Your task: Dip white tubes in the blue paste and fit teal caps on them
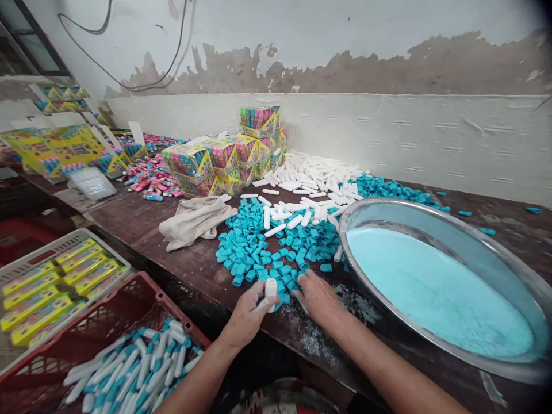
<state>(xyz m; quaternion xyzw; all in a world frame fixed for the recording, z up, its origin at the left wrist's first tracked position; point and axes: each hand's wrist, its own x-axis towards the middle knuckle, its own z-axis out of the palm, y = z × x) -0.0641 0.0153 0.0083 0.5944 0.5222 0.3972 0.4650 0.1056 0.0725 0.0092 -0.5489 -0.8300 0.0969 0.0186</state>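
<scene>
My left hand [250, 313] is closed around a white plastic tube [271, 286], held upright with its open end on top. Just to its right, my right hand [317, 296] reaches down at the near edge of a pile of blue caps [245, 238], fingers bent against the caps; whether it grips one is hard to tell. White tubes [302, 178] lie heaped behind the caps. A large metal basin [431, 287] of light blue powder stands to the right of my right hand.
A crumpled cloth [194, 221] lies left of the caps. Packed display boxes [228, 155] stand behind it. At lower left are a red crate [142, 310] of capped tubes and a pale tray [81, 236] of yellow packages. More blue caps [392, 190] lie behind the basin.
</scene>
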